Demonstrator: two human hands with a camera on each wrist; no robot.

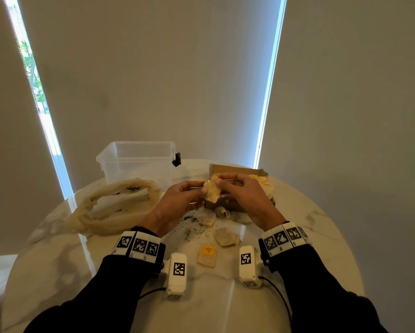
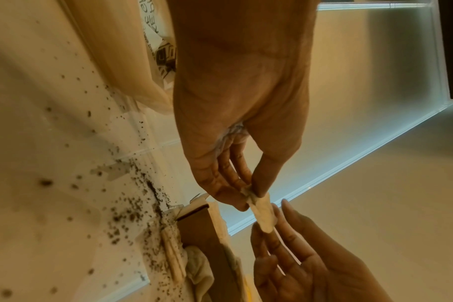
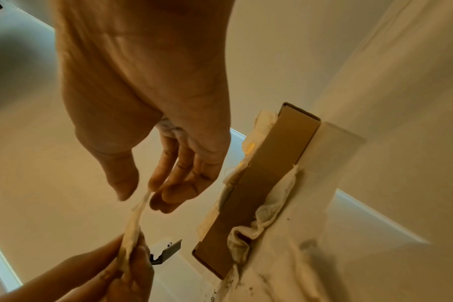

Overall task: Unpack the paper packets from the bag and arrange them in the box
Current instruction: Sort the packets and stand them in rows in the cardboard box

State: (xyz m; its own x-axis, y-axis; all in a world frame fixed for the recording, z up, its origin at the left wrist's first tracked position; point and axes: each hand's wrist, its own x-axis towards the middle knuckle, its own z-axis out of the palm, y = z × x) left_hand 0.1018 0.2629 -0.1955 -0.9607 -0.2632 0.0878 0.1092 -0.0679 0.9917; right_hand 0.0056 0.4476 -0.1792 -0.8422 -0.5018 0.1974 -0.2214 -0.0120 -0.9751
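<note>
While you are leaning over the round counter (image 1: pixel 309 212), the clear tub (image 1: pixel 139 159) is standing at its far left and the limp bag (image 1: pixel 119 207) is lying open in front of it. Your cardboard box (image 1: pixel 228 168) is sitting far right, holding packets. Your left hand (image 1: pixel 177 200) and right hand (image 1: pixel 245 195) are both pinching one packet (image 1: pixel 212 192) above the box's near edge. Four more packets are lying near you among dark crumbs (image 1: pixel 192 227).
</note>
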